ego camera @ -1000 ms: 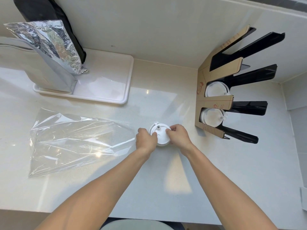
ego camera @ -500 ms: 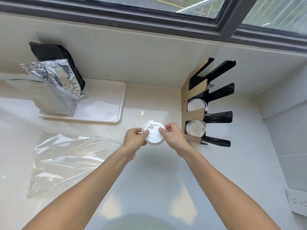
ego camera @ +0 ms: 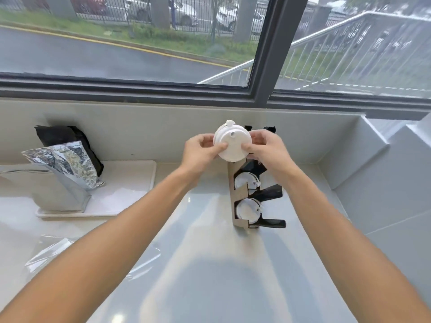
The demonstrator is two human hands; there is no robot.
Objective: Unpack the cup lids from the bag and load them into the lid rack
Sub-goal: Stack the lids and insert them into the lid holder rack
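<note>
Above the lid rack (ego camera: 242, 194), the stack of lids (ego camera: 233, 142) has risen off the counter, pinched between left hand (ego camera: 200, 148) and right hand (ego camera: 265, 146), likely bound for an upper slot; the lower two hold lids

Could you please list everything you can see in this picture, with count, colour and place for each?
Stack of cup lids: one, white, held up in front of the rack's upper part.
Lid rack: one, cardboard-brown and black, on the counter, right of centre.
Lids in rack: two visible, white, upper and lower slots.
Plastic bag: one, clear, counter at left.
Foil pouch: one, silver, on the tray.
Black pouch: one, behind it.
Tray: one, white, left.
Left hand, right hand: grip the stack's sides.
</note>
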